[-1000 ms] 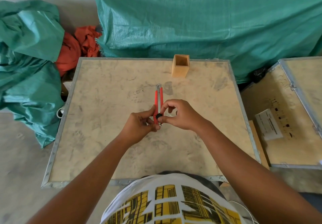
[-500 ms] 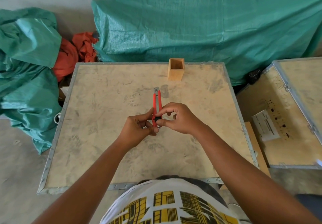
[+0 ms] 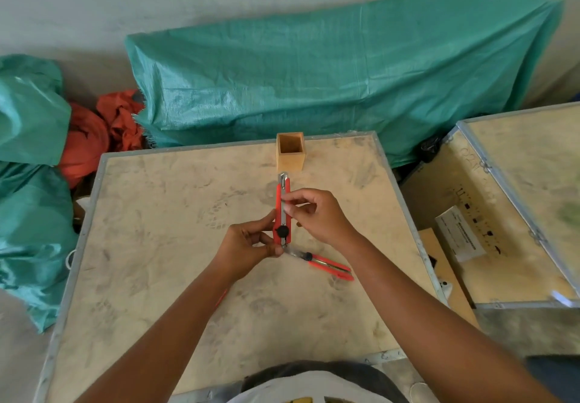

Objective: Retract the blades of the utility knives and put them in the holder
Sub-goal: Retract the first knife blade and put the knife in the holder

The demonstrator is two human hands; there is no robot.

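A: Where was the red utility knife [image 3: 282, 214] you were working on?

B: You held it above the crate top [image 3: 163, 245], tip toward the wooden holder [image 3: 290, 155]. Your left hand [image 3: 248, 247] pinched its lower end; your right hand [image 3: 317, 216] gripped the middle.

A: And the second knife [image 3: 326, 266]?

B: It lay flat on the crate just beside your right wrist, blade out. The holder stood at the far edge.
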